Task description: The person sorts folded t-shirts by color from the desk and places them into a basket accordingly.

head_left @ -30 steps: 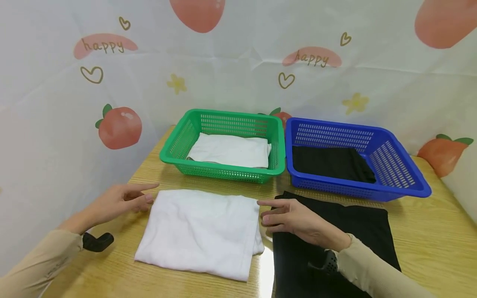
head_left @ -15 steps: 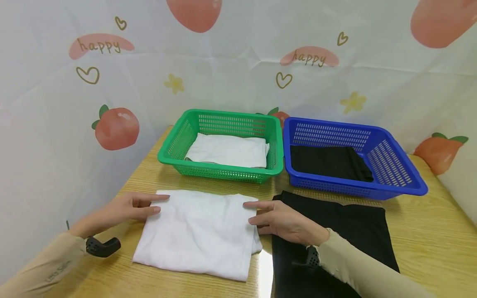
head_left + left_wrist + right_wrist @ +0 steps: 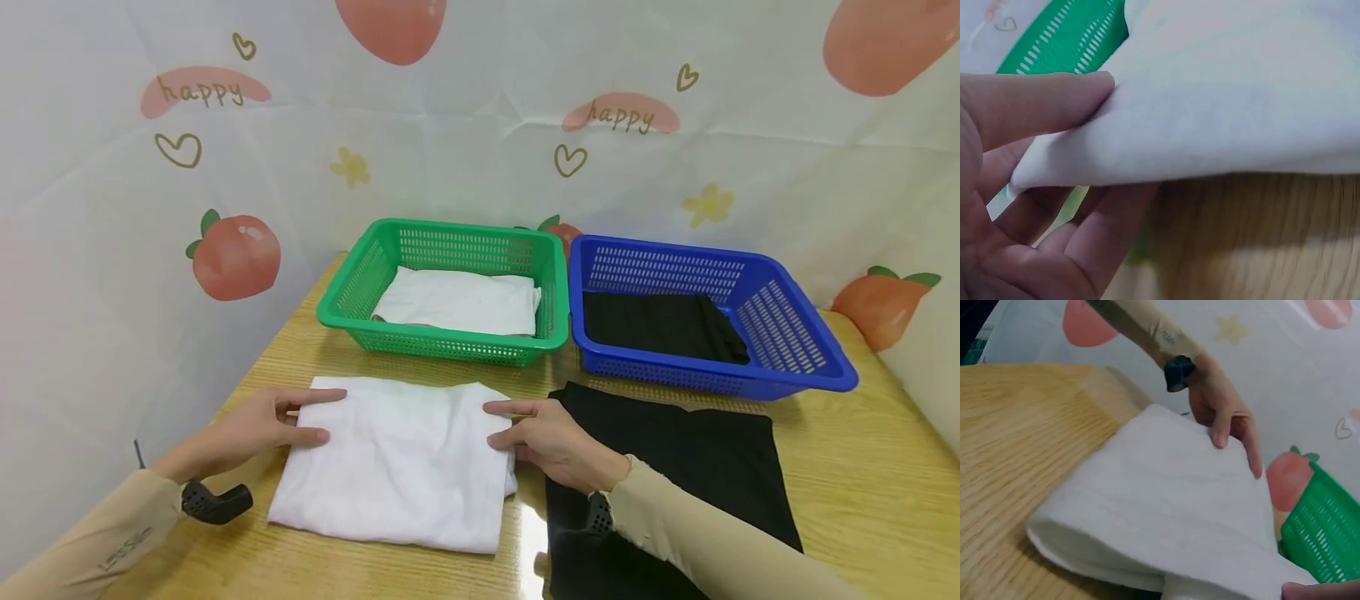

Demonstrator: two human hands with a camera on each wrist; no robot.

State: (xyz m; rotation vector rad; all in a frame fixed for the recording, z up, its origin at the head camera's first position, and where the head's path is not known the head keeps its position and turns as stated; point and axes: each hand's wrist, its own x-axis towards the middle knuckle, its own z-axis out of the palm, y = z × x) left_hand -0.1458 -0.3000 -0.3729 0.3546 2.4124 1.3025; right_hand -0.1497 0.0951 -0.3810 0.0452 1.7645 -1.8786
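Note:
A folded white cloth (image 3: 401,475) lies on the wooden table in front of the green basket, its far part slightly raised. My left hand (image 3: 255,429) pinches its left edge; the left wrist view shows the thumb (image 3: 1054,103) on top and other fingers underneath, the edge off the table. At the right edge my right hand (image 3: 562,446) grips the cloth, thumb on top and some fingers hidden beneath or behind it. Seen from the right wrist, the near fold of the white cloth (image 3: 1160,487) gapes open, and only a fingertip of the right hand (image 3: 1319,592) shows.
Behind the cloth stands a green basket (image 3: 450,340) holding folded white cloth (image 3: 461,300). Beside it a blue basket (image 3: 675,373) contains folded black cloth (image 3: 652,325). More black cloth (image 3: 697,467) lies on the table (image 3: 862,467) under my right forearm. A printed backdrop (image 3: 465,100) hangs behind.
Both hands have moved inward from beside the white cloth onto its side edges, and now pinch it. Its far right part has risen slightly and bunched. The baskets have stayed in place.

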